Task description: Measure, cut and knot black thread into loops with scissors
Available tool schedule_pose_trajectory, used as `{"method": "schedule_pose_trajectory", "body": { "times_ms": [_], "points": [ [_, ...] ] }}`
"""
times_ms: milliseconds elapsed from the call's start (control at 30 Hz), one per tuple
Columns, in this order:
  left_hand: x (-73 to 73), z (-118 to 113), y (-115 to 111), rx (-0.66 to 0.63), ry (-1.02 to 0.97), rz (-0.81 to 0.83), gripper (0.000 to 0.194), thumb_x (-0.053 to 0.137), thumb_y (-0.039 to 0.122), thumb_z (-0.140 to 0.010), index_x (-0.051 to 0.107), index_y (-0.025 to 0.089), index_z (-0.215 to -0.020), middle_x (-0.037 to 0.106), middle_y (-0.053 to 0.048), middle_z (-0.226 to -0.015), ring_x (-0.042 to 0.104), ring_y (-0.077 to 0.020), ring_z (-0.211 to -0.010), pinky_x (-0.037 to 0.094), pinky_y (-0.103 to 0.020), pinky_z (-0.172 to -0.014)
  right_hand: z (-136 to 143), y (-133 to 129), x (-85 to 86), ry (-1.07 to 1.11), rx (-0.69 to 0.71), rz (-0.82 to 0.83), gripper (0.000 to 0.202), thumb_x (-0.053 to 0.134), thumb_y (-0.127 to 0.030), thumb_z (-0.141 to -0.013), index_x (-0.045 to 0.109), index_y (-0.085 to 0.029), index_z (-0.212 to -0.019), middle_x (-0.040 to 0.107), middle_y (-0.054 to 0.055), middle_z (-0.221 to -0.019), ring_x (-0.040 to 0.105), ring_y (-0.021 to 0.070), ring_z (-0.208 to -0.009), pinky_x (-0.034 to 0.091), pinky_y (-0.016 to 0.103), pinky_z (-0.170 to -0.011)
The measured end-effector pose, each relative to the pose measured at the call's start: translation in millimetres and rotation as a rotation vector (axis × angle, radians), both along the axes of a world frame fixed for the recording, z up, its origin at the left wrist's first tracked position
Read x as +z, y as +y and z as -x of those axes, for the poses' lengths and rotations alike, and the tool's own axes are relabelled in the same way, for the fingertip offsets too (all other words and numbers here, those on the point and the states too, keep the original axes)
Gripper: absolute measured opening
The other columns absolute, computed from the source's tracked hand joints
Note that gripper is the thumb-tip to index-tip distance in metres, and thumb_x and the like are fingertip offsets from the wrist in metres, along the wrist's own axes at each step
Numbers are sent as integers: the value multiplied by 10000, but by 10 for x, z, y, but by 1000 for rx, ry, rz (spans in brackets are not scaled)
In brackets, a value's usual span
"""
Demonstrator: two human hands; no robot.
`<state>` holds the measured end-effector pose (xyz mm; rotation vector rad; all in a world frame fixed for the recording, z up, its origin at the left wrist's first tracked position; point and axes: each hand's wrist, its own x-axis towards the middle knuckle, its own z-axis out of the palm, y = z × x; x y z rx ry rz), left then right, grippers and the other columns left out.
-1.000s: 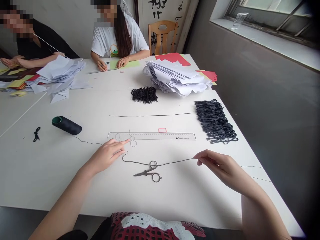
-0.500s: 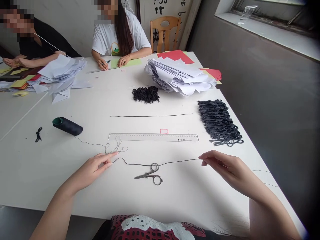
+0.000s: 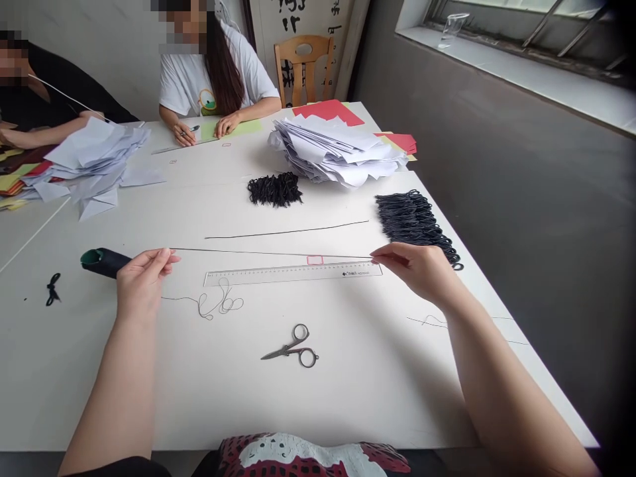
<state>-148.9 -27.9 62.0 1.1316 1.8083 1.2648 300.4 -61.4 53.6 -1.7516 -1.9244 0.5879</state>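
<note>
A dark cord (image 3: 268,252) is stretched nearly straight between my two hands, just beyond a clear ruler (image 3: 293,272). My left hand (image 3: 144,270) pinches one end, in front of the dark thread spool (image 3: 102,260), part of which it hides. At the other end my right hand (image 3: 410,265) pinches the cord near the ruler's right tip. Another dark cord (image 3: 288,232) lies on the table a little farther away. Small metal scissors (image 3: 293,347) rest nearer to me, their blades pointing left. Loose thin thread (image 3: 223,303) from the spool curls below the ruler's left part.
Bundled black cord loops (image 3: 415,222) lie at the right, with a smaller black bundle (image 3: 275,190) farther back. Behind stands a heap of white paper (image 3: 338,152); more paper (image 3: 94,156) is at the left. A co-worker (image 3: 218,86) holds a pen across the table.
Both hands have lifted the cord off the table by the scissors and carried it away from me, past the ruler. It was slack and is now taut. The view has shifted slightly.
</note>
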Motion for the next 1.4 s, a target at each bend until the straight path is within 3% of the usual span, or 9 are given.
{"method": "schedule_pose_trajectory", "body": {
  "times_ms": [200,367,567,900,1100,1300,1400],
  "points": [
    [-414,201,94,16,160,-5,184,691,355,-771,627,204,-852,705,75,-713,621,-157,-825,518,-302,-748,-35,137,-374,-110,45,-53,257,459,-286,-933,684,-167,-965,714,91,-917,630,186,-728,474,312,-711],
    [-572,242,90,91,238,79,248,715,402,-718,668,199,-852,719,24,-795,628,-197,-853,513,-360,-872,-170,136,-508,-338,88,-180,304,463,-337,-945,625,-156,-1127,644,141,-1120,545,307,-1075,436,454,-887],
    [-559,139,77,88,323,116,246,704,392,-674,704,185,-805,727,-44,-811,659,-192,-784,519,-366,-880,-98,146,-638,-316,156,-276,247,478,-336,-941,609,-217,-1114,591,121,-1095,527,274,-1001,446,434,-860],
    [-515,149,71,126,309,126,282,712,398,-639,718,182,-820,722,-65,-831,667,-219,-830,501,-403,-930,49,489,-635,-358,276,-117,169,442,-215,-935,599,-174,-888,615,119,-932,526,268,-911,457,405,-823],
    [-522,207,76,186,304,106,310,713,393,-621,726,175,-841,728,-73,-859,675,-224,-838,515,-386,-905,-90,458,-648,-387,220,-157,187,378,-199,-941,553,-177,-879,586,121,-902,502,259,-863,450,389,-779],
    [-482,181,78,67,355,275,290,703,430,-629,721,213,-820,731,-41,-836,671,-221,-847,502,-366,-888,-235,349,-690,-359,178,-153,176,366,-211,-941,531,-188,-883,576,115,-907,496,259,-874,459,392,-764],
    [-447,170,71,1,438,339,279,694,460,-633,728,245,-807,737,-20,-853,658,-239,-943,478,-370,-921,-247,329,-716,-332,158,-115,178,369,-235,-943,530,-189,-880,583,118,-921,508,269,-907,470,406,-781]
  ]
}}
